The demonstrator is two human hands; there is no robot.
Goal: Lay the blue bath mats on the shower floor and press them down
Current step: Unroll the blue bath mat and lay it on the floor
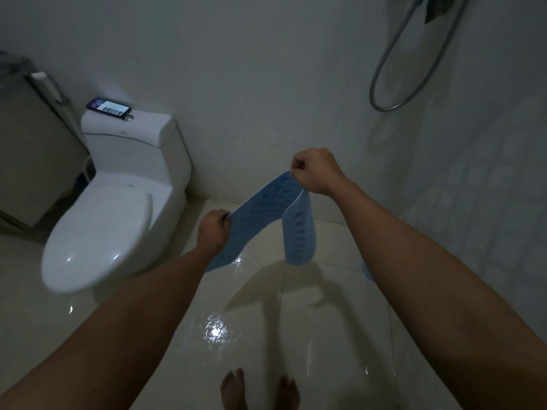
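Bare feet (260, 389) stand at six o'clock on the wet, glossy shower floor (310, 321). Above it, held clear of the tiles, a blue bath mat (266, 214) stretches with its long axis from seven toward one o'clock, its far end folded over and hanging down. The left hand (213, 232) pinches the near edge, fingers curled tight; the right hand (316, 170) pinches the far edge likewise. The mat is dimpled with rows of holes. A toilet (118, 202) stands at ten o'clock.
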